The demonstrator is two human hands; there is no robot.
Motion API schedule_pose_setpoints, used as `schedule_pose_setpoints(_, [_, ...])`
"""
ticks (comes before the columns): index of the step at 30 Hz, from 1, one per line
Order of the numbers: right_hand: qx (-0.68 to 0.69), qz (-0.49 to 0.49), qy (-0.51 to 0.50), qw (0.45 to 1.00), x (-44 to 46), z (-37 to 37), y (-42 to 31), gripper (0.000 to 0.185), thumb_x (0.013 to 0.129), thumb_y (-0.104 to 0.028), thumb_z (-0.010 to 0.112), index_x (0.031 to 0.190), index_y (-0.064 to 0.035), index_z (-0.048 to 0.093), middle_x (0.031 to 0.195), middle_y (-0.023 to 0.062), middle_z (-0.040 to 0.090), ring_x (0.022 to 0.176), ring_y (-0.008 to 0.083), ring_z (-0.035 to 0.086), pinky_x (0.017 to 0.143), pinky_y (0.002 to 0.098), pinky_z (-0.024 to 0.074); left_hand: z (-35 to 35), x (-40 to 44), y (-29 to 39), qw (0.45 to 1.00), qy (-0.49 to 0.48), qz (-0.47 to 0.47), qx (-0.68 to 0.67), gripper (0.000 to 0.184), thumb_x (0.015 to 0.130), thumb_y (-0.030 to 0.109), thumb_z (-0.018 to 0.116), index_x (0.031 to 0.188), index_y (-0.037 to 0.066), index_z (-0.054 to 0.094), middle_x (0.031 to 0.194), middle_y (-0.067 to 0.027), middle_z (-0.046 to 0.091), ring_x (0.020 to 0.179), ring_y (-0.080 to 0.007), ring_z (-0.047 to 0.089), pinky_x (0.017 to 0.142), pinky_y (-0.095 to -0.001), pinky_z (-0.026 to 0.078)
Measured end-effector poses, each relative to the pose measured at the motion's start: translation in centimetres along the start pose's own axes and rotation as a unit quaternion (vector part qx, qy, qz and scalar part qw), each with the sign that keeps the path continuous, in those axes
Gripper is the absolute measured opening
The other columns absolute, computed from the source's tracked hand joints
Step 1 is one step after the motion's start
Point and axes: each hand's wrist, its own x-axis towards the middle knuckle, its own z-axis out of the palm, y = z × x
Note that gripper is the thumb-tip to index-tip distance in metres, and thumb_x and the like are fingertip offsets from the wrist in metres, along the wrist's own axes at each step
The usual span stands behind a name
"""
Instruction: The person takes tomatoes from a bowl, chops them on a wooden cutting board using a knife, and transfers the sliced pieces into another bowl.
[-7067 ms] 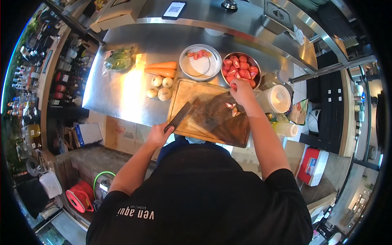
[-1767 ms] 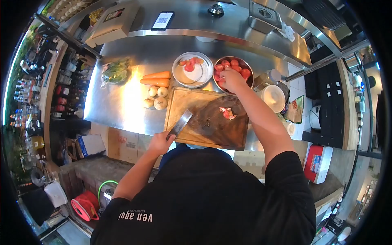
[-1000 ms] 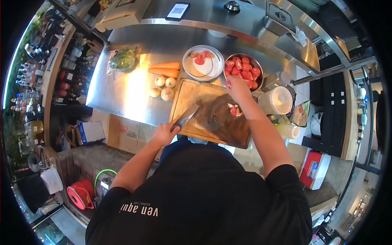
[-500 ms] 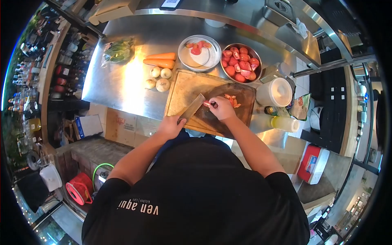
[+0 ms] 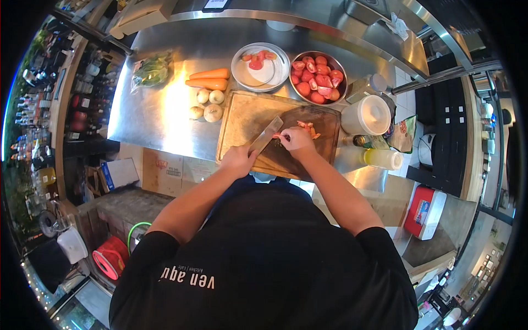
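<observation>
- 2 bare hands meet over the wooden cutting board: the left hand is closed around the handle of a knife, and the right hand has its fingertips pinched on a small red piece, apparently tomato.
- That piece is at the middle of the board, between the knife and the right hand. The right hand is nearer, touching it; the left faces it only across the blade.
- The knife's long axis runs diagonally, from the left hand by the board's near edge forward and to the right, tip away from the body. The piece sits just beside the blade's right side, toward the tip; whether they touch, I cannot tell.
- Blade: flat, straight, softly shining metal. Piece: moist-looking, too small to make out its exact shape.
- Board: rectangular worn wood, paler on the left, darkly stained on the right. A loose heap of orange-red scraps lies just beyond the right hand.
- Past the board: a round metal bowl of glossy cut tomatoes, and a shallow round pan with a few red bits.
- Leftward, on smooth steel table: 2 tapering carrots, 4 round pale onions and leafy greens in crinkled plastic.
</observation>
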Motion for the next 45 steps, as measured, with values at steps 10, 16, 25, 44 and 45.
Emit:
schedule_pose_setpoints(10, [0.008, -0.026, 0.055, 0.998, -1.0, 0.8, 0.2, 0.011, 0.095, -0.016, 0.077, 0.096, -0.0045, 0.077, 0.093, 0.0178, 0.075, 0.095, 0.0406, 0.072, 0.087, 0.0508, 0.0570, 0.0, 0.5, 0.1, 0.997, -0.062, 0.011, 0.040, 0.047, 0.110, 0.045, 0.063, 0.108, 0.001, 0.079, 0.095, -0.0300, 0.078, 0.097, -0.0505, 0.076, 0.089, -0.0589, 0.060])
schedule_pose_setpoints(16, [0.043, -0.005, 0.099, 0.994, -0.3, -0.2, -1.5, 0.017, 0.091, -0.008, 0.072, 0.107, -0.0053, 0.073, 0.109, 0.0127, 0.075, 0.109, 0.0395, 0.070, 0.092, 0.0498, 0.0570, -2.2, -3.6, -3.4, 0.992, -0.105, 0.051, 0.051, 0.043, 0.108, 0.040, 0.065, 0.108, -0.002, 0.077, 0.099, -0.0307, 0.077, 0.099, -0.0502, 0.076, 0.091, -0.0583, 0.060])
schedule_pose_setpoints(25, [-0.137, -0.087, -0.006, 0.987, -0.4, -1.5, 0.1, 0.016, 0.086, -0.009, 0.074, 0.101, -0.0119, 0.075, 0.109, 0.0091, 0.073, 0.107, 0.0369, 0.070, 0.099, 0.0485, 0.0573, -4.0, -6.2, -6.7, 0.994, -0.081, 0.033, -0.070, 0.041, 0.106, 0.038, 0.068, 0.102, -0.003, 0.074, 0.095, -0.0291, 0.076, 0.095, -0.0492, 0.075, 0.084, -0.0558, 0.058])
schedule_pose_setpoints(44, [0.103, -0.117, 0.127, 0.979, 12.7, -3.5, -6.7, 0.025, 0.092, -0.006, 0.073, 0.117, -0.0080, 0.074, 0.125, 0.0186, 0.070, 0.118, 0.0419, 0.069, 0.101, 0.0500, 0.0571, -3.9, -5.3, -9.5, 0.998, 0.025, -0.016, -0.059, 0.049, 0.106, 0.044, 0.072, 0.098, -0.005, 0.073, 0.091, -0.0322, 0.073, 0.092, -0.0535, 0.073, 0.080, -0.0578, 0.057])
schedule_pose_setpoints(45, [0.081, -0.103, 0.166, 0.977, 12.9, -5.4, -7.1, 0.028, 0.092, -0.004, 0.073, 0.120, -0.0084, 0.074, 0.124, 0.0184, 0.070, 0.118, 0.0415, 0.069, 0.102, 0.0494, 0.0566, -4.0, -5.3, -9.3, 0.998, 0.025, -0.016, -0.059, 0.049, 0.106, 0.044, 0.072, 0.098, -0.005, 0.073, 0.091, -0.0322, 0.073, 0.092, -0.0535, 0.073, 0.080, -0.0578, 0.057])
